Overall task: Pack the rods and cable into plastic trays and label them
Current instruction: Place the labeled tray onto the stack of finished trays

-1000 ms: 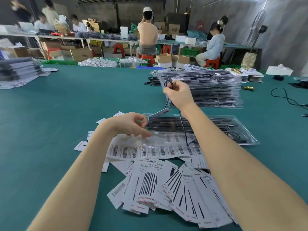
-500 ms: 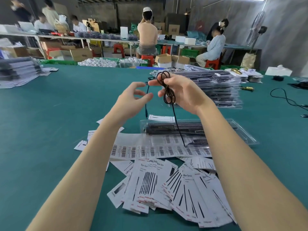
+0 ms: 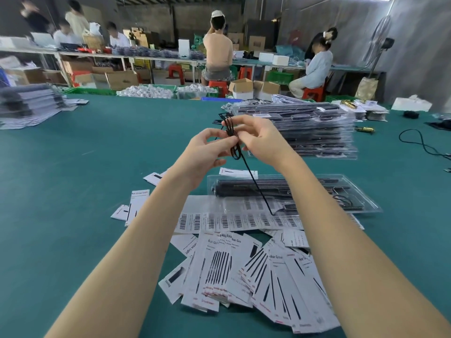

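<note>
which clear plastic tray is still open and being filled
The single clear plastic tray lying alone behind the barcode label strip; the others sit stacked in the pile of packed trays.

"Grow Light" on paper card (image 3: 139, 200)

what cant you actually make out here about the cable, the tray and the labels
- Head view: how the thin black cable is wound; both the left hand and right hand cover its coil.
- Cable's lower end: lost in glare on the clear plastic tray.
- Rod count in that tray: blurred by reflections.
- Digits on the white barcode label strip: too small.
</note>
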